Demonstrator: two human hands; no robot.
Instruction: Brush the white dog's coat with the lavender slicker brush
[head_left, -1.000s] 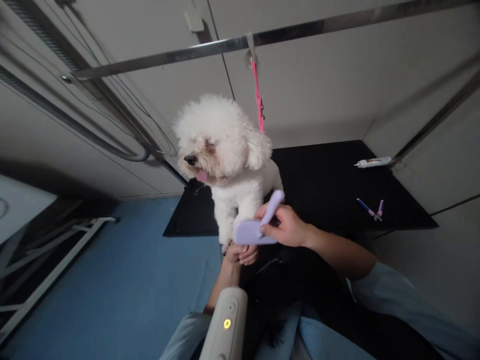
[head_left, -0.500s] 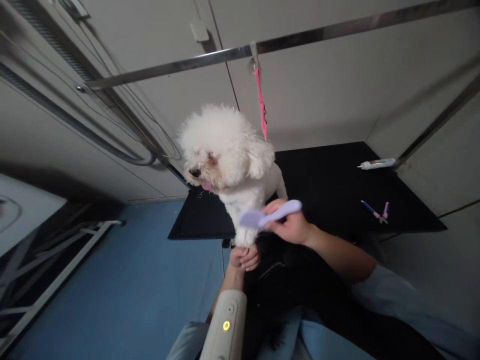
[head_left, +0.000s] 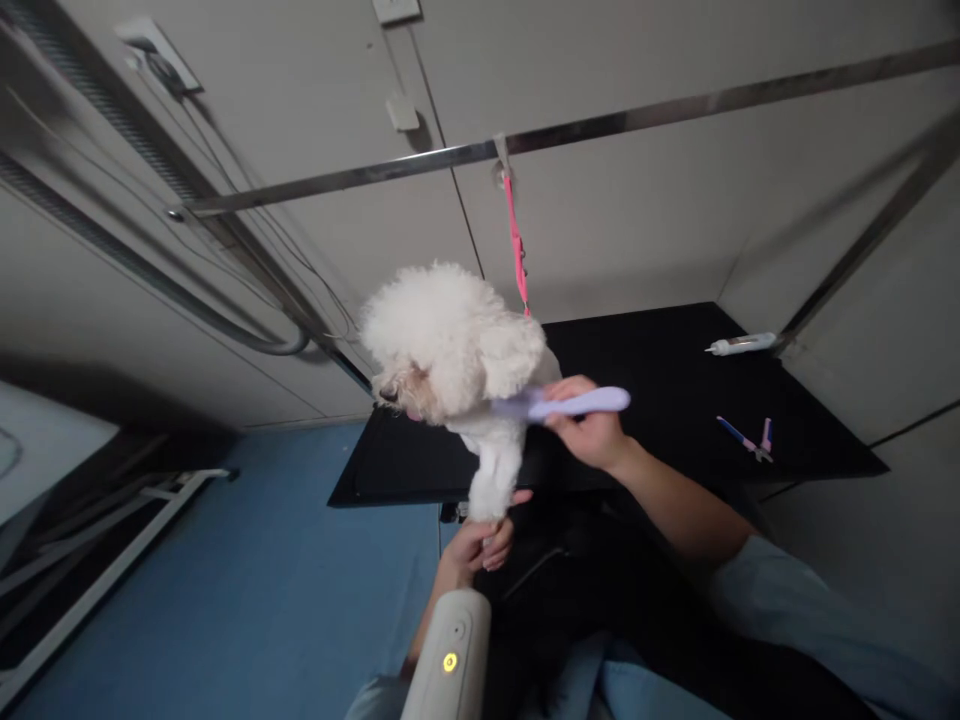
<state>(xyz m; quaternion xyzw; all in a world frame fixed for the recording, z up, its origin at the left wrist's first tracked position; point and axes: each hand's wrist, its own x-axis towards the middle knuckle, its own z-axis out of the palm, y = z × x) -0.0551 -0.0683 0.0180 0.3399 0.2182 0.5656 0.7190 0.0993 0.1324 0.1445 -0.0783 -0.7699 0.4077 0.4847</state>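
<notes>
A curly-coated white dog (head_left: 442,335) is perching near the front edge of a black grooming table (head_left: 637,400), its muzzle pointing left and one foreleg reaching out past the edge. The person's left hand (head_left: 480,548) is closing its fingers around the lower end of that foreleg. The right hand (head_left: 589,432) is pinching a lavender grooming brush (head_left: 592,402) between thumb and fingers near the neck of the handle; the blurred brush head is lying at the upper foreleg, below the ear, and whether it is touching the coat cannot be told. Behind the dog, a pink strap (head_left: 516,240) is hanging from a metal bar (head_left: 375,176). Farther right, blue-and-pink nail clippers (head_left: 756,450) are lying spread on the tabletop, and a slim white tool (head_left: 742,345) is resting beyond them near the corner.
</notes>
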